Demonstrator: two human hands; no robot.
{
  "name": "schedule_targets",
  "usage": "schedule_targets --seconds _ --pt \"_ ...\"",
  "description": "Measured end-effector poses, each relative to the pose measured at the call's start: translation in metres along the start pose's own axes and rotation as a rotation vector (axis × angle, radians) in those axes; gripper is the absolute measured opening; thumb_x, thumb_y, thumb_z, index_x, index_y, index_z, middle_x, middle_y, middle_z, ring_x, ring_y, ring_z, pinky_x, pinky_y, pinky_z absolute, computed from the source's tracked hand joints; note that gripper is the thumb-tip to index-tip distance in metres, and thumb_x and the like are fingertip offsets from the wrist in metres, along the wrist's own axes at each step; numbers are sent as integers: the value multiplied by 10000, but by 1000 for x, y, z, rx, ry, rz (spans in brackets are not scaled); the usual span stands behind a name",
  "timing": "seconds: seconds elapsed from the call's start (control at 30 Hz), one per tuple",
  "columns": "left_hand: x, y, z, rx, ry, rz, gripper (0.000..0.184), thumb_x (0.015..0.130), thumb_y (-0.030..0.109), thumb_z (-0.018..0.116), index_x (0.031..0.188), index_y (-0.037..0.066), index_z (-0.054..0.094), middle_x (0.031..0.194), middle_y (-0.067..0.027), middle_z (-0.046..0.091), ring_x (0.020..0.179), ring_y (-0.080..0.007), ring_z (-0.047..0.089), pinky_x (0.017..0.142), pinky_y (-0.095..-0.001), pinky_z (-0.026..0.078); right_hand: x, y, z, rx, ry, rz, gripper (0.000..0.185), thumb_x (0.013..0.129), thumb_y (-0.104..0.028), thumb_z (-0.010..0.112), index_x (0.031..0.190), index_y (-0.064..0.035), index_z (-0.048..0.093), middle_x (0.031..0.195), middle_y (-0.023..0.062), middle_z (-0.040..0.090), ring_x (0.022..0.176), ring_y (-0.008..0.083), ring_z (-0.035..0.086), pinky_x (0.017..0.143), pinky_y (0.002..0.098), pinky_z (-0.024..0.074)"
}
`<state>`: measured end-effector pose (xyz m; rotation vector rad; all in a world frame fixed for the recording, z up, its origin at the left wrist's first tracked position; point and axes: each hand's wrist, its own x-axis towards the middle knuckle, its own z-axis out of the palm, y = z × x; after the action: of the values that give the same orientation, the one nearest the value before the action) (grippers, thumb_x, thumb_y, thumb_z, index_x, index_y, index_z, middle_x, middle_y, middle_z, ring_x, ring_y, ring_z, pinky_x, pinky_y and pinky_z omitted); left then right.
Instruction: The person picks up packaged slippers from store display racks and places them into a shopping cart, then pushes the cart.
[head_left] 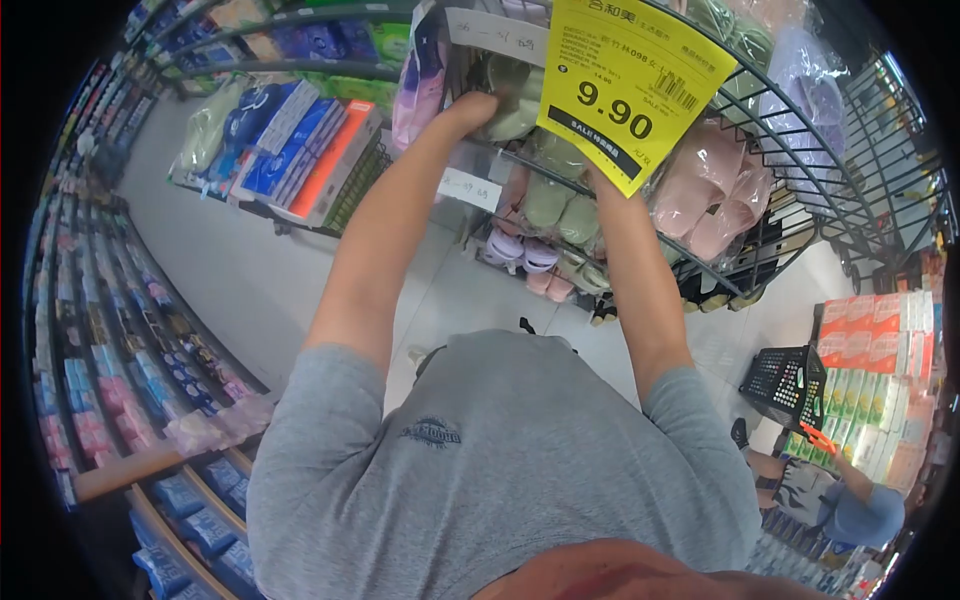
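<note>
Your left hand (478, 108) is at twelve o'clock, against the pale green slippers (512, 122), probably touching one; I cannot tell whether it grasps anything, as its far side is hidden. Your right hand (608, 186), between one and two o'clock, is mostly behind the yellow price sign (640, 75) (it reads 9.90), so its grip is unseen too. Wrapped pink slippers (705, 185) sit at two o'clock.

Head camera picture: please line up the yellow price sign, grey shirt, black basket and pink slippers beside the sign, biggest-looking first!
1. Grey shirt
2. Yellow price sign
3. Pink slippers
4. Black basket

The basket is farther away, so it probably looks smaller than it is.
</note>
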<state>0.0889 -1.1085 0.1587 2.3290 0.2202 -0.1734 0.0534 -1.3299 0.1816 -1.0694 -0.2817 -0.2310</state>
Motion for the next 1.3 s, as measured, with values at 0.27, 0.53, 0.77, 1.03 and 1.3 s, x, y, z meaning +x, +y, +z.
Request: schedule_targets --seconds 0.27,0.53,0.77,1.03,1.3 --pt "-46 15 -14 -573 46 -4 438 788 301 670 1013 -73 640 829 -118 631 704 -201 577 573 -332 428 -11 -27 -26 188 -62 165 246 885 -168 621 1090 -45 561 1009 77 598 884 199 602 696 329 518" --pt "-101 -1 -13 -1286 -194 71 343 764 74 700 1035 -107 594 905 -153 651 759 -217 649 648 -347 541 -2 -42 -43 260 -90 273 253 899 -180 606 1109 -48 558 1030 78 604 891 197 610 689 330 534" --pt "-97 -4 -9 -1466 -216 47 159 780 138 662 858 0 661 807 -85 655 685 -183 622 558 -338 496 -6 -54 -44 262 -81 308 259 911 -190 594 1125 -50 554 1049 79 608 897 195 617 682 331 548" --pt "-87 -33 1 -1232 -126 52 192 748 118 611 912 26 652 841 -36 617 735 -113 567 612 -264 425 -39 -40 -49 133 -113 361 276 913 -167 592 1155 -41 546 1042 82 614 877 183 621 679 310 546" --pt "-149 -52 5 -1206 -238 71 423 700 11 570 1121 -35 576 1005 -118 647 902 -178 620 782 -288 486 -129 -69 -15 -329 -75 445 560 756 36 698 1262 23 457 1085 89 605 963 189 594 856 293 473"
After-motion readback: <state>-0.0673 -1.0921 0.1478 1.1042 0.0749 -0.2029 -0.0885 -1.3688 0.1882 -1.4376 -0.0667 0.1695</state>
